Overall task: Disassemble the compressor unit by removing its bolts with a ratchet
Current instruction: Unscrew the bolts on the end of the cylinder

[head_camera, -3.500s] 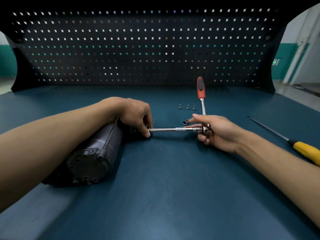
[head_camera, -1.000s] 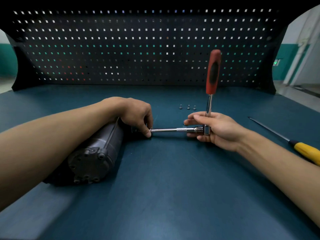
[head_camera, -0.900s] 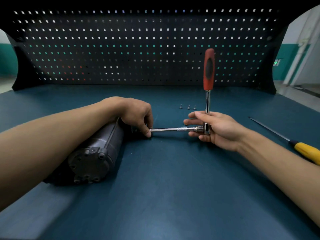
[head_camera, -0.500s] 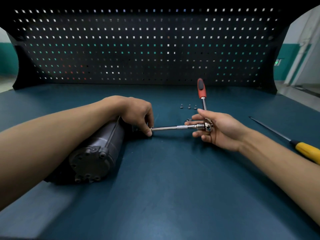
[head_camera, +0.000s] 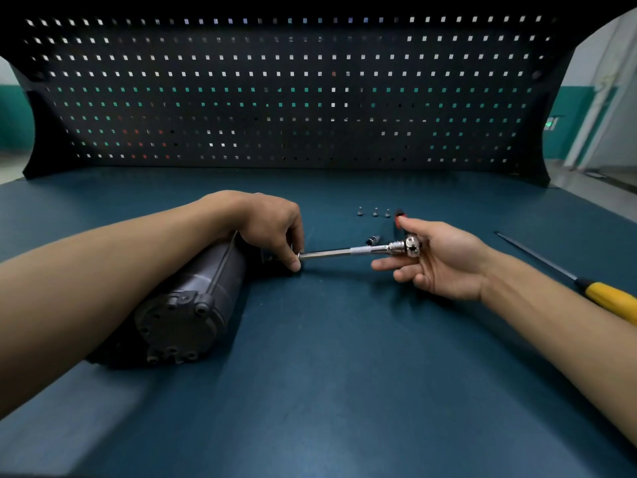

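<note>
While a teal workbench (head_camera: 344, 374) spreads before a black pegboard (head_camera: 275, 98) at the far side, the dark compressor unit (head_camera: 193, 298) lies on its side at near left; the left hand (head_camera: 272, 222) pinches the extension bar (head_camera: 337, 251) at the unit's far end. Further right the right hand (head_camera: 444, 257) grips the ratchet (head_camera: 412, 244) by its head; three bolts (head_camera: 375, 212) stand just beyond; a yellow-handled screwdriver (head_camera: 606, 294) lies at the right edge.

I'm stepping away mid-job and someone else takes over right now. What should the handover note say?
Left hand pinches the extension bar tip at the far end of the compressor. Right hand holds the ratchet head, handle pointing away.
Done: three bolts out, lying on the bench beyond a loose socket.
Left: the fastener under the bar (hidden by fingers), then those in the near end cap.
</note>
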